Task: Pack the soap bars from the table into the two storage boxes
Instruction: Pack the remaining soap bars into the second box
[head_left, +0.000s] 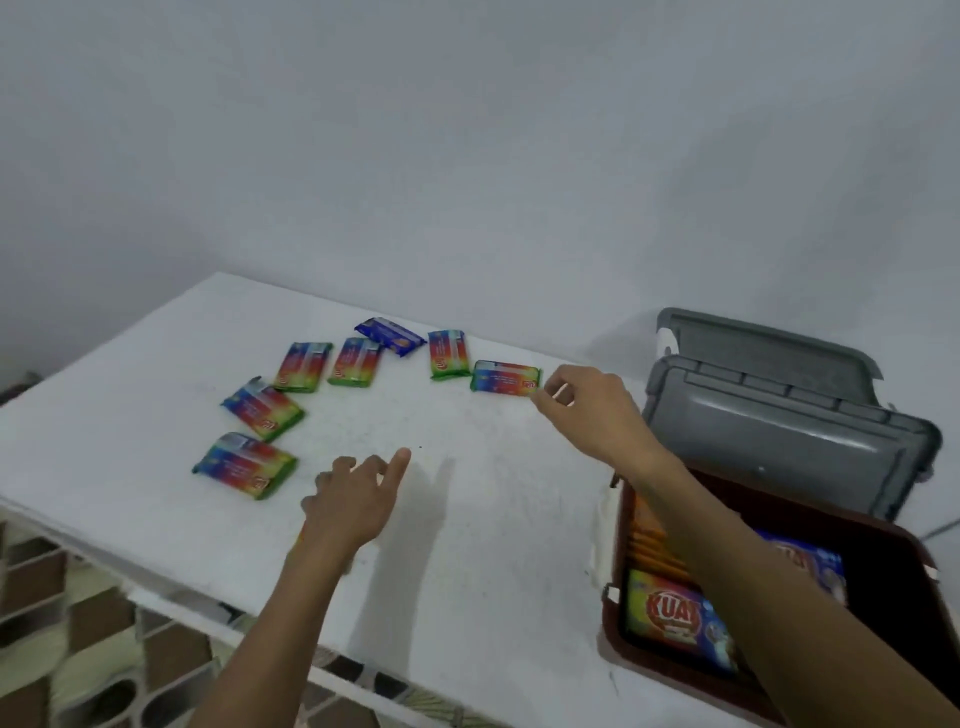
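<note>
Brown box (615, 639) at the right already holds a few packs, yet seven soap bars (304, 366) lie loose on the white worktop (467, 519), the right hand (587, 410) seemingly pinching the end bar (505, 378) with its fingers (537, 397), the left hand (358, 499) hovering, fingers spread.

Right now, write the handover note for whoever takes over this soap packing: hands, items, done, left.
Left hand: open, low over the white table, holding nothing.
Right hand: fingertips at the end of the rightmost rainbow-wrapped soap bar; grip unclear.
Table: six rainbow-wrapped bars, one blue-wrapped bar.
Done: brown plastic box, its grey lid open, holds some packs.
Left: all seven bars; of the second box only another grey lid shows, behind.
</note>
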